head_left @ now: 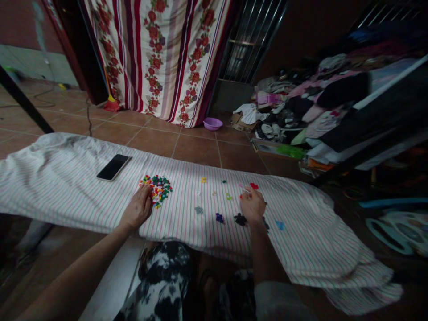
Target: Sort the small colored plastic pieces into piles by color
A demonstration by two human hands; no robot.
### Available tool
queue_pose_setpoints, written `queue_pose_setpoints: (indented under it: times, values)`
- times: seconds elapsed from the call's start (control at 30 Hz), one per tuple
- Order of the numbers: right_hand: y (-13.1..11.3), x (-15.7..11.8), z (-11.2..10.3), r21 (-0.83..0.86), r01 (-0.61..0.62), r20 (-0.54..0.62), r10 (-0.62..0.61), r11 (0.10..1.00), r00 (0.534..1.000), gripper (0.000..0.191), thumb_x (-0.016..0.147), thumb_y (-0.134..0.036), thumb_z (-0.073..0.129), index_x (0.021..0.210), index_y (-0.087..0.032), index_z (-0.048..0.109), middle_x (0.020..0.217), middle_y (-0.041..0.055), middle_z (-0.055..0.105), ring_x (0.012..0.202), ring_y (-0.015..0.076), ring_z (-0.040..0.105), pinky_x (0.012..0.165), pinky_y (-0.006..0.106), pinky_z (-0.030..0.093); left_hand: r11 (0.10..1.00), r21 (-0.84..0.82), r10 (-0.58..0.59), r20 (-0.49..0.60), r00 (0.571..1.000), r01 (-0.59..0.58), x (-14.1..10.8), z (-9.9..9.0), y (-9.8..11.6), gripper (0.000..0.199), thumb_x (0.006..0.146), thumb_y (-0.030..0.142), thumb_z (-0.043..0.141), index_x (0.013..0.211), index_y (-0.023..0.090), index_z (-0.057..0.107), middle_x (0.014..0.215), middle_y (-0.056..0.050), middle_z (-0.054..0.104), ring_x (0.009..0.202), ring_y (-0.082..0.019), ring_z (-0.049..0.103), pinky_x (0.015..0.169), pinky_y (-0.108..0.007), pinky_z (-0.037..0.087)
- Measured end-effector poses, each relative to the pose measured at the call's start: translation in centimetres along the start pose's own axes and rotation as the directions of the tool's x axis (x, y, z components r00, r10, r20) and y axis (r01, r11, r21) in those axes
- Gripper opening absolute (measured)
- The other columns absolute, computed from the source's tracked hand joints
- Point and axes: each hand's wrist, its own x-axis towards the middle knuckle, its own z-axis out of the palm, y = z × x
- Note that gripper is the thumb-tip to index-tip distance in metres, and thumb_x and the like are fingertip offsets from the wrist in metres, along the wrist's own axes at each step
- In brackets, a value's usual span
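Note:
A mixed pile of small coloured pieces (161,189), in green, orange, red, white and yellow, lies left of centre on the striped cloth (187,174). My left hand (140,206) rests at the pile's left edge, fingers stretched onto the pieces. To the right, my right hand (253,205) has its fingertips drawn together low over the cloth; what they hold is too small to make out. Around it lie little single-colour groups: red pieces (254,186), black pieces (240,219), dark blue pieces (219,217), grey pieces (199,210), lime pieces (228,196), yellow pieces (203,179) and light blue pieces (280,225).
A phone (113,167) lies on the cloth left of the pile. Beyond the cloth's far edge are a tiled floor, a purple basin (213,124) and a floral curtain (154,58). Heaped clothes (310,93) fill the right side, behind a dark slanting bar.

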Motion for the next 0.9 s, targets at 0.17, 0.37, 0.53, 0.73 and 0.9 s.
queue_pose_setpoints:
  times: [0.17, 0.37, 0.53, 0.73, 0.9]
  values:
    - [-5.5, -1.5, 1.9, 0.14, 0.216, -0.012, -0.216, 0.966, 0.976, 0.031, 0.082, -0.023, 0.045, 0.097, -0.017, 0.071, 0.099, 0.0125, 0.066, 0.097, 0.0249, 0.058, 0.09, 0.041, 0.046, 0.999, -0.02, 0.045, -0.048, 0.998, -0.046, -0.1, 0.1, 0.1, 0.044, 0.093, 0.022, 0.035, 0.137, 0.015, 0.04, 0.142, -0.017, 0.049, 0.142, -0.026, 0.035, 0.114, -0.05, 0.04]
    - [-12.9, -5.5, 5.5, 0.31, 0.416, 0.176, -0.482, 0.855, 0.858, 0.029, 0.089, -0.02, 0.046, 0.102, -0.023, 0.072, 0.102, 0.0084, 0.066, 0.099, 0.0219, 0.058, 0.091, 0.036, 0.047, 0.998, -0.037, 0.048, -0.016, 0.999, -0.049, 0.0, 0.0, 0.4, 0.044, 0.092, 0.02, 0.035, 0.136, 0.016, 0.04, 0.15, -0.015, 0.04, 0.145, -0.025, 0.029, 0.116, -0.052, 0.038]
    - [-17.0, -8.3, 7.6, 0.373, 0.453, 0.363, -0.577, 0.809, 0.732, 0.026, 0.091, -0.019, 0.05, 0.104, -0.025, 0.072, 0.1, 0.0055, 0.066, 0.098, 0.0194, 0.058, 0.09, 0.031, 0.046, 0.999, 0.036, 0.013, 0.017, 1.0, -0.013, 0.4, -0.8, 1.1, 0.035, 0.092, 0.022, 0.036, 0.123, 0.015, 0.051, 0.148, -0.016, 0.043, 0.146, -0.026, 0.027, 0.116, -0.053, 0.034]
    - [-19.5, -9.8, 8.9, 0.28, 0.44, 0.511, -0.521, 0.853, 0.684, 0.023, 0.093, -0.023, 0.053, 0.106, -0.026, 0.071, 0.097, 0.0059, 0.065, 0.099, 0.0199, 0.056, 0.089, 0.031, 0.044, 0.991, 0.13, -0.054, 0.068, 0.996, 0.044, 0.7, -1.4, 1.7, 0.034, 0.093, 0.026, 0.036, 0.117, 0.014, 0.057, 0.144, -0.018, 0.049, 0.143, -0.027, 0.032, 0.115, -0.054, 0.031]
    - [-20.0, -10.2, 9.5, 0.222, 0.447, 0.546, -0.49, 0.867, 0.679, 0.022, 0.091, -0.021, 0.054, 0.106, -0.027, 0.07, 0.098, 0.0058, 0.064, 0.1, 0.0204, 0.055, 0.088, 0.03, 0.043, 0.986, 0.164, -0.055, 0.071, 0.996, 0.043, 0.8, -1.5, 1.9, 0.034, 0.093, 0.027, 0.035, 0.115, 0.014, 0.058, 0.142, -0.018, 0.051, 0.141, -0.029, 0.036, 0.114, -0.053, 0.032]
